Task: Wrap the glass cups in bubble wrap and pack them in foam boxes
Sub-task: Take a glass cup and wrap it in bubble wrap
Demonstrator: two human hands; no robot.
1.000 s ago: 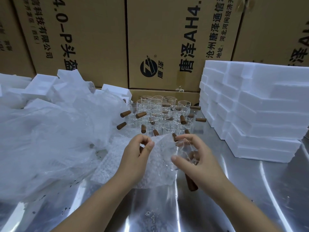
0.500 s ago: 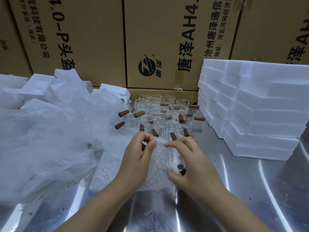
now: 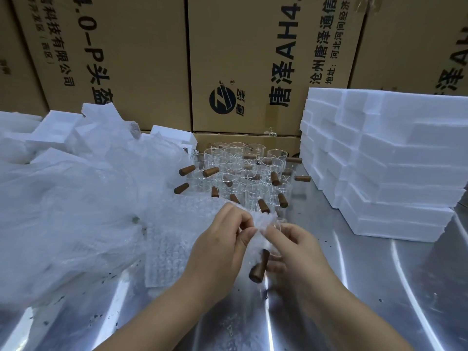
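Over the steel table (image 3: 379, 287) my left hand (image 3: 222, 239) and right hand (image 3: 296, 252) pinch bubble wrap (image 3: 263, 220) round a glass cup (image 3: 259, 267); a slipped pinch could drop it against the cups (image 3: 243, 171) at twelve o'clock.

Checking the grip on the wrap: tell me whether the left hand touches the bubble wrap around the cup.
Touching. The head view shows the left hand pinching the bubble wrap between thumb and fingers, just above the wooden handle.
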